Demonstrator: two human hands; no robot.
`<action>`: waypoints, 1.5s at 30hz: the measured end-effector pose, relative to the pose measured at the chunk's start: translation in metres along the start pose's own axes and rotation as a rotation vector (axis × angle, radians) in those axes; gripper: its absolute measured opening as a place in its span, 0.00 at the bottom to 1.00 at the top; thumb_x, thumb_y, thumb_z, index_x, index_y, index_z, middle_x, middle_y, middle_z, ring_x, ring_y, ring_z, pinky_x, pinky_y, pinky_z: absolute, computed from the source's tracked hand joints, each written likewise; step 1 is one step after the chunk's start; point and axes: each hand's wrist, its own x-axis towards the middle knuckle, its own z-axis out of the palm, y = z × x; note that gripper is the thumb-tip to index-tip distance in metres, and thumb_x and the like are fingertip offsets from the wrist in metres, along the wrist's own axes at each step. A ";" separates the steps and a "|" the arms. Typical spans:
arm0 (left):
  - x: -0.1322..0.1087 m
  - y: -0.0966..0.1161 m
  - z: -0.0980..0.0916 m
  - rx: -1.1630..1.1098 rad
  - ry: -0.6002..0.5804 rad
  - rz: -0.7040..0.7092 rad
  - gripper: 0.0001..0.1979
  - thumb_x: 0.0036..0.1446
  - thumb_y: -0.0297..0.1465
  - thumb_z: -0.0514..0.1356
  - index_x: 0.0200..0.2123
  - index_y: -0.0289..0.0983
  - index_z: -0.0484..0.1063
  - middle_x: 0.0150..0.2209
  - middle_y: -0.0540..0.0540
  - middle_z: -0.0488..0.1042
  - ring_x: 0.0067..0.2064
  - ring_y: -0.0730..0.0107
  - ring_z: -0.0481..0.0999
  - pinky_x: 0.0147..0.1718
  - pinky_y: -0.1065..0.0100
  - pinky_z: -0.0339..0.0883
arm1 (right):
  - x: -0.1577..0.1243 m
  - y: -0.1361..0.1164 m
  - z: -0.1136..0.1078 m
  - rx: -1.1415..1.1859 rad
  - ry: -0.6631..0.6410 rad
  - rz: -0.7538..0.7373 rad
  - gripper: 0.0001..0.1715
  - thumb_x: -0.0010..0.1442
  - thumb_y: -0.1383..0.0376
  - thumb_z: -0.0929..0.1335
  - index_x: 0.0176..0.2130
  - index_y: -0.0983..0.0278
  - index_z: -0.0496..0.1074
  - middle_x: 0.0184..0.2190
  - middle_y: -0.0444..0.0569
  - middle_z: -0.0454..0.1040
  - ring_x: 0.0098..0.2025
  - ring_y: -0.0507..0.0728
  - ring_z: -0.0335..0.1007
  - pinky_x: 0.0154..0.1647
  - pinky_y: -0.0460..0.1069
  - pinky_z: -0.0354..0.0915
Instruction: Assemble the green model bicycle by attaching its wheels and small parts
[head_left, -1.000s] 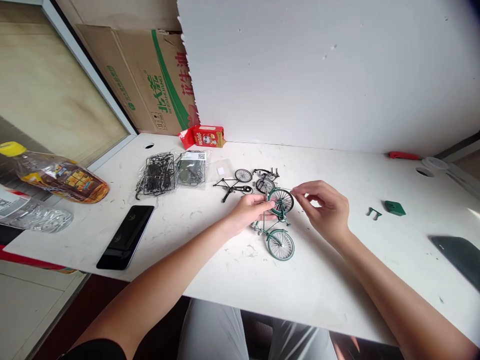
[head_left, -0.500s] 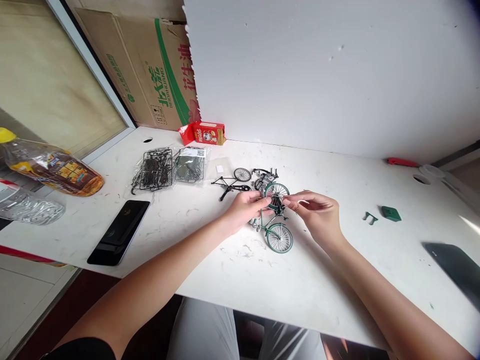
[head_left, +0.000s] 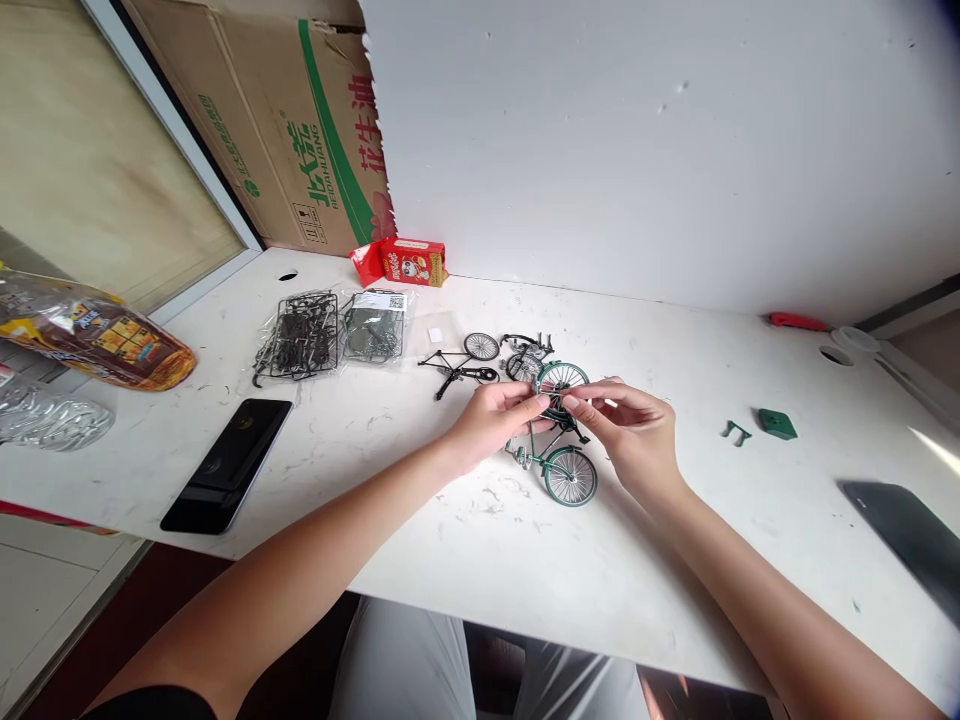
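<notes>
Head camera: a green toy bicycle (head_left: 551,447) stands end-on between two bare hands above a white bench (head_left: 450,545), its long axis running from a far wheel (head_left: 559,378) down to a near wheel (head_left: 571,476), closest to the person's lap. The left hand (head_left: 487,422) comes in from the left, its grip pinching the bicycle beside the far wheel, thumb on the facing side and fingers reaching behind. Opposite, the right hand (head_left: 637,430) meets the same wheel from the right, thumb and forefinger drawn close at the spokes; whether they pinch a part or only touch is too fine to tell. Both hands are about equally near that end, so the rest of the bicycle hangs below the grip, towards the person, with the near wheel touched by neither. Beyond the left hand lies a black bicycle frame (head_left: 455,371); well off to the right sit a green bracket (head_left: 738,432) and a green block (head_left: 777,423).
</notes>
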 end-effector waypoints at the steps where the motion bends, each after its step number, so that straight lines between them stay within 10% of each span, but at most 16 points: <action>1: -0.001 0.001 0.001 0.008 -0.004 0.000 0.18 0.57 0.39 0.73 0.47 0.33 0.84 0.52 0.37 0.81 0.55 0.55 0.79 0.60 0.50 0.71 | 0.000 0.000 0.000 0.002 0.000 0.003 0.06 0.57 0.59 0.80 0.37 0.52 0.85 0.37 0.48 0.82 0.39 0.59 0.77 0.35 0.55 0.70; 13: -0.004 0.003 0.007 0.037 -0.004 -0.020 0.19 0.57 0.39 0.73 0.46 0.32 0.84 0.50 0.36 0.83 0.53 0.54 0.80 0.57 0.50 0.73 | -0.007 -0.010 0.002 -0.144 -0.016 -0.179 0.04 0.61 0.61 0.77 0.38 0.51 0.84 0.37 0.48 0.83 0.42 0.62 0.75 0.34 0.57 0.72; 45: -0.006 -0.003 0.007 -0.004 -0.003 -0.058 0.16 0.56 0.37 0.74 0.44 0.32 0.85 0.48 0.38 0.83 0.51 0.58 0.80 0.59 0.49 0.72 | -0.005 -0.007 0.000 -0.031 0.011 0.066 0.07 0.58 0.58 0.79 0.36 0.58 0.85 0.38 0.50 0.83 0.39 0.58 0.77 0.32 0.52 0.70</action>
